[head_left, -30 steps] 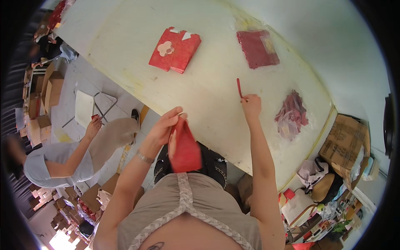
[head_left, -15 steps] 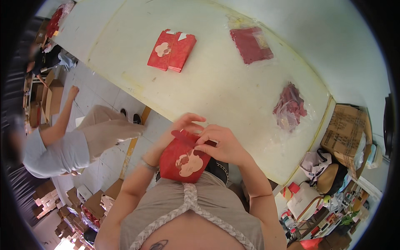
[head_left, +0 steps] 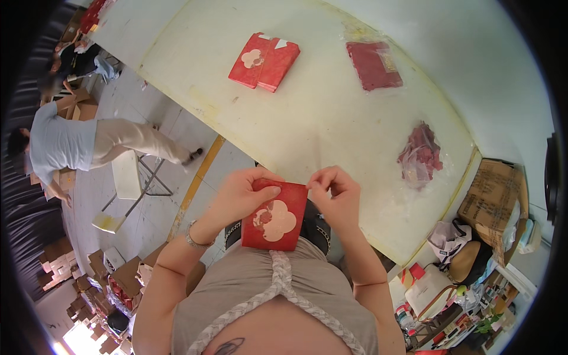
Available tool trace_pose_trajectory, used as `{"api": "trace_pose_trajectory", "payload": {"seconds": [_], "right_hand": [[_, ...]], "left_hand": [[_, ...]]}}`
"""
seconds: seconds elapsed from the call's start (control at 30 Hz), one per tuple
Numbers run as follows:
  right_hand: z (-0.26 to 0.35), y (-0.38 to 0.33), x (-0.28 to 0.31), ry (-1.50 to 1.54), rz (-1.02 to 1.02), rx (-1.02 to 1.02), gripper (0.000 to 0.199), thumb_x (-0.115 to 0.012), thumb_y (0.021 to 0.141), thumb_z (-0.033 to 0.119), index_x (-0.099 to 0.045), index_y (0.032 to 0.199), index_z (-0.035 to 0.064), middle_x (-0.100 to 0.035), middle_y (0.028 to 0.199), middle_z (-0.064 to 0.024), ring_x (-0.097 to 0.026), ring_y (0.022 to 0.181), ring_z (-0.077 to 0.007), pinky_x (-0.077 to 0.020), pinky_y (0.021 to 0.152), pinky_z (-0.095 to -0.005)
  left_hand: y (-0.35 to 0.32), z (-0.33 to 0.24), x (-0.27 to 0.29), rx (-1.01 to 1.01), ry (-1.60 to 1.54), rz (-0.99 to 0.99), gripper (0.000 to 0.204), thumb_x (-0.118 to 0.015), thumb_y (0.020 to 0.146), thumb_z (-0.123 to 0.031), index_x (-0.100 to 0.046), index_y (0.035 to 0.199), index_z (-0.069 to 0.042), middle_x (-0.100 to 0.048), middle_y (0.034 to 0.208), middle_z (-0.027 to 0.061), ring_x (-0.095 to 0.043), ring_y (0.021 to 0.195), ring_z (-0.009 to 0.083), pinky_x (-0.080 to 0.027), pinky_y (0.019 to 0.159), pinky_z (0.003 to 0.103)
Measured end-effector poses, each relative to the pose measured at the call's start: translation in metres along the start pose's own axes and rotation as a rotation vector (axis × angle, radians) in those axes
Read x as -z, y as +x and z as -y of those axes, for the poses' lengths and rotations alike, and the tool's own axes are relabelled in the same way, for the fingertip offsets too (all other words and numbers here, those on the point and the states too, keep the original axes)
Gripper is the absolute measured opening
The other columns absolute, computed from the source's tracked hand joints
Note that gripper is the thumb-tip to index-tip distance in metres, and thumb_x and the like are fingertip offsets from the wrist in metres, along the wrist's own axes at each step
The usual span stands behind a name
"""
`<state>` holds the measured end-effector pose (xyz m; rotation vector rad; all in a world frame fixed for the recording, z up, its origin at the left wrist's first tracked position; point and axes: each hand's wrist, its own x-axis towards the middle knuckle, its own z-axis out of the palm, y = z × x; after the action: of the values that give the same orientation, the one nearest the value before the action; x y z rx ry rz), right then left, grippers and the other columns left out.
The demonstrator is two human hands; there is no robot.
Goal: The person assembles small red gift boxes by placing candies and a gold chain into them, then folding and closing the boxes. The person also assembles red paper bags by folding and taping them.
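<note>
A flat red envelope (head_left: 296, 228) with a pale pink flower-shaped emblem stands upright in front of my waist. My left hand (head_left: 244, 195) grips its upper left part, thumb across the front and the other fingers mostly hidden behind. At the envelope's top right corner, the fingertips of my right hand (head_left: 334, 192) are pinched together, touching the corner. A stack of similar red envelopes (head_left: 264, 62) lies beyond on the pale table (head_left: 236, 124). Farther right is a clear bag of flat dark red pieces (head_left: 374, 66). Closer sits a crumpled clear bag of dark red ribbon-like pieces (head_left: 421, 155).
The table's near edge runs just past my hands. A cardboard box (head_left: 491, 192) and bags (head_left: 448, 239) stand at the right. On the left, a person (head_left: 89, 136) in a light blue top moves beside a folding chair (head_left: 127, 177), with more cartons (head_left: 127, 275) below.
The flap raised at the envelope's top is no longer visible. My left thumb now lies across its front, and my right hand has shifted to the corner. The person stepped away, uncovering the chair.
</note>
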<state>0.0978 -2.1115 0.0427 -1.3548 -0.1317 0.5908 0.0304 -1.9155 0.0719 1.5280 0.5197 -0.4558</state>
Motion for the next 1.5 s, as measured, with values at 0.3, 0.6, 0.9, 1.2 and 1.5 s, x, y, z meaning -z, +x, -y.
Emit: {"api": "trace_pose_trajectory", "payload": {"seconds": [0.3,0.6,0.9,1.2,1.5], "right_hand": [[0.013,0.001,-0.013,-0.554,0.110,0.149,0.020,-0.070,0.074,0.001,-0.071,0.091,0.0096,-0.064,0.083,-0.0024,-0.053,0.075,-0.0138,-0.0456,0.068,-0.0251],[-0.012,0.027,-0.004,-0.466,-0.025,0.323,0.016,-0.071,0.076,0.008,-0.065,0.091,0.0092,-0.062,0.094,-0.0034,-0.056,0.080,-0.0180,-0.0470,0.071,-0.0294],[-0.157,0.191,0.240,-1.236,-0.660,0.051,0.025,-0.060,0.083,0.017,-0.066,0.104,0.0044,-0.062,0.095,-0.0136,-0.061,0.085,-0.0304,-0.0488,0.076,-0.0378],[-0.051,0.122,0.092,-0.432,-0.277,-0.011,0.010,-0.065,0.080,0.003,-0.069,0.089,0.0021,-0.068,0.078,-0.0052,-0.063,0.065,-0.0118,-0.0472,0.060,-0.0232],[-0.004,0.025,-0.008,-0.646,0.252,0.492,0.010,-0.071,0.072,0.007,-0.066,0.081,0.0102,-0.064,0.081,-0.0011,-0.057,0.075,-0.0177,-0.0403,0.073,-0.0315]], "left_hand": [[0.006,0.009,0.001,-0.046,-0.140,0.054,0.018,-0.059,0.084,-0.002,-0.064,0.101,0.001,-0.066,0.088,0.0045,-0.061,0.080,0.0083,-0.050,0.069,0.023],[0.015,0.012,-0.004,-0.030,0.115,-0.037,0.018,-0.065,0.082,-0.006,-0.062,0.097,0.003,-0.063,0.081,0.0012,-0.056,0.072,0.0061,-0.048,0.065,0.022],[0.017,0.014,0.000,0.010,-0.059,-0.172,0.010,-0.063,0.084,0.000,-0.059,0.093,0.000,-0.062,0.082,-0.0009,-0.057,0.076,0.0043,-0.047,0.066,0.021],[0.027,-0.005,-0.003,-0.059,0.197,-0.316,0.016,-0.064,0.083,-0.008,-0.058,0.098,-0.003,-0.064,0.081,0.0013,-0.057,0.075,0.0053,-0.047,0.068,0.022],[-0.001,0.008,-0.009,-0.108,0.100,-0.264,0.020,-0.066,0.083,-0.009,-0.059,0.100,-0.004,-0.068,0.084,0.0062,-0.064,0.077,0.0090,-0.050,0.067,0.024]]}}
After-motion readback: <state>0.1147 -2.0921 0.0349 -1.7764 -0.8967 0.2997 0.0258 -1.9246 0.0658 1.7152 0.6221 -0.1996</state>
